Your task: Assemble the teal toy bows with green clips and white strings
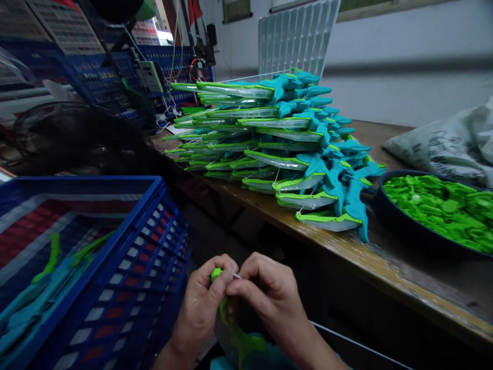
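My left hand (206, 303) is closed around the bright green tip of a green-and-teal plastic piece (241, 339), whose lower part hangs in front of my lap. Close against it, my right hand (271, 295) pinches a thin white string (236, 276) between thumb and forefinger. The fingertips of both hands almost meet at the green tip. A length of white string also runs from behind my right forearm toward the lower right. My hands partly hide the held piece. Similar green-and-teal pieces with clear panels and strings lie in a tall stack (269, 133) on the table ahead.
To the right, a dark round basin (379, 203) holds many small green parts, with a white printed sack (442, 144) behind it. The wooden table edge (346, 252) runs diagonally across. At left stands a blue crate (154, 231) holding more pieces; a dark fan (77, 139) sits beyond it.
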Demonstrator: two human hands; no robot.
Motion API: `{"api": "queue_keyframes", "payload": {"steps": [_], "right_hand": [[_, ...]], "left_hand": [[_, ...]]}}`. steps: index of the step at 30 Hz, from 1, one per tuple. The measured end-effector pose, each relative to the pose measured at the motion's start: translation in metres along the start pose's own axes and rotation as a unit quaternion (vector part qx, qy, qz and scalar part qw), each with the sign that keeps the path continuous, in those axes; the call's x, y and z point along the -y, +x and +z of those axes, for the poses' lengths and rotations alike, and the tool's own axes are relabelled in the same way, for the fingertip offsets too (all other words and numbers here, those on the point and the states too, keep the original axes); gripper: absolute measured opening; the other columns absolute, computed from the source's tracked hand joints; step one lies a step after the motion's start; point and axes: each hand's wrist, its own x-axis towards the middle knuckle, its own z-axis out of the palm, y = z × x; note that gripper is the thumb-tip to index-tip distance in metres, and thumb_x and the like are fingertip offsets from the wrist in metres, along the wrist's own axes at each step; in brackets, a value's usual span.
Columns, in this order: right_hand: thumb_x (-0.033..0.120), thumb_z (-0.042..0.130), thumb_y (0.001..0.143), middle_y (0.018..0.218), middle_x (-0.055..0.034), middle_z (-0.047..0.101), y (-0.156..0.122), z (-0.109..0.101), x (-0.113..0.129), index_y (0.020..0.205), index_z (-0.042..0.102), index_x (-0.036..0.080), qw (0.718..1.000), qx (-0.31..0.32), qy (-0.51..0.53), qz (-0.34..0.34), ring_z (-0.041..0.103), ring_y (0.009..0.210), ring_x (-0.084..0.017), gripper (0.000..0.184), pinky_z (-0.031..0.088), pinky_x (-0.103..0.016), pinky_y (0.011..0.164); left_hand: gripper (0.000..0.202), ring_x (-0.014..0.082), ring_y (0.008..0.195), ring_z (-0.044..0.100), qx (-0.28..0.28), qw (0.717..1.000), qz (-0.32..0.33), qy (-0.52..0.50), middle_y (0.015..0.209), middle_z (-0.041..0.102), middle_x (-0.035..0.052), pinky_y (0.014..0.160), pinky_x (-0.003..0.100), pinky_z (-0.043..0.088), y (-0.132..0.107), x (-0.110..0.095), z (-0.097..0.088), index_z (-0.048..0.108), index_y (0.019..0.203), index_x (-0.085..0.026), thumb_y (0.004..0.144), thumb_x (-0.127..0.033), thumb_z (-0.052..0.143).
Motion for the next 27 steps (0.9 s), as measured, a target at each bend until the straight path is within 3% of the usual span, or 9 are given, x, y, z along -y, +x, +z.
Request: {"api": "queue_keyframes", "payload": {"steps": [2, 5, 10, 15, 19, 23, 27], "right_hand": [[0.016, 0.062, 0.099, 0.079, -0.0015, 0.062, -0.003, -0.003, 0.003, 0.086, 0.065, 0.017, 0.993, 0.001, -0.097, -0.069, 0.060, 0.072, -0.012, 0.013, 0.048, -0.022, 0.066], [0.009, 0.050, 0.101, 0.097, -0.0068, 0.063, -0.004, -0.005, 0.007, 0.099, 0.062, 0.016, 0.983, -0.003, -0.145, -0.116, 0.061, 0.085, -0.013, 0.015, 0.050, -0.023, 0.071], [0.007, 0.048, 0.100, 0.093, -0.0065, 0.061, 0.001, -0.004, 0.007, 0.102, 0.059, 0.016, 0.968, 0.007, -0.164, -0.192, 0.057, 0.085, -0.015, 0.014, 0.048, -0.025, 0.071], [0.009, 0.050, 0.099, 0.086, -0.0016, 0.057, 0.001, -0.007, 0.007, 0.098, 0.054, 0.017, 0.980, 0.004, -0.148, -0.132, 0.053, 0.074, -0.011, 0.009, 0.043, -0.023, 0.066], [0.012, 0.055, 0.098, 0.086, -0.0005, 0.058, 0.003, -0.008, 0.007, 0.093, 0.057, 0.017, 0.986, -0.011, -0.138, -0.094, 0.054, 0.075, -0.010, 0.007, 0.043, -0.021, 0.067], [0.014, 0.056, 0.100, 0.086, -0.0014, 0.059, 0.004, -0.007, 0.004, 0.090, 0.059, 0.017, 0.986, -0.009, -0.134, -0.102, 0.056, 0.078, -0.011, 0.010, 0.044, -0.022, 0.068], [0.014, 0.051, 0.101, 0.081, -0.0025, 0.056, 0.002, -0.004, 0.000, 0.088, 0.054, 0.016, 0.968, -0.026, -0.191, -0.158, 0.052, 0.075, -0.014, 0.013, 0.042, -0.026, 0.065]], "left_hand": [[0.028, 0.0067, 0.051, 0.047, -0.006, 1.000, -0.028, 0.007, 0.068, 0.047, -0.0040, 0.046, 0.017, 0.039, 0.000, -0.001, 0.001, 0.057, 0.078, -0.018, 0.101, -0.035, 0.057], [0.027, 0.0067, 0.045, 0.044, 0.023, 0.998, -0.059, -0.019, 0.065, 0.048, -0.0047, 0.042, 0.018, 0.037, 0.001, -0.003, 0.002, 0.059, 0.080, -0.018, 0.098, -0.038, 0.061], [0.028, 0.0086, 0.065, 0.052, 0.018, 0.997, -0.053, -0.058, 0.074, 0.055, -0.0015, 0.060, 0.016, 0.047, 0.004, -0.006, 0.004, 0.064, 0.079, -0.016, 0.088, -0.040, 0.075], [0.030, 0.0064, 0.047, 0.047, -0.046, 0.994, -0.090, -0.042, 0.063, 0.053, -0.0045, 0.044, 0.014, 0.041, 0.003, 0.002, 0.001, 0.065, 0.084, -0.017, 0.082, -0.044, 0.080], [0.031, 0.0086, 0.042, 0.048, -0.042, 0.993, -0.104, -0.028, 0.056, 0.052, -0.0048, 0.039, 0.016, 0.041, 0.005, 0.008, -0.005, 0.065, 0.084, -0.018, 0.081, -0.045, 0.080], [0.028, 0.0086, 0.042, 0.048, -0.010, 0.995, -0.091, -0.029, 0.059, 0.053, -0.0047, 0.040, 0.017, 0.044, 0.005, 0.006, -0.007, 0.065, 0.083, -0.019, 0.085, -0.045, 0.077], [0.028, 0.0075, 0.043, 0.048, -0.015, 0.995, -0.094, -0.039, 0.064, 0.054, -0.0044, 0.039, 0.016, 0.043, 0.004, 0.002, -0.003, 0.065, 0.080, -0.019, 0.084, -0.044, 0.078]]}}
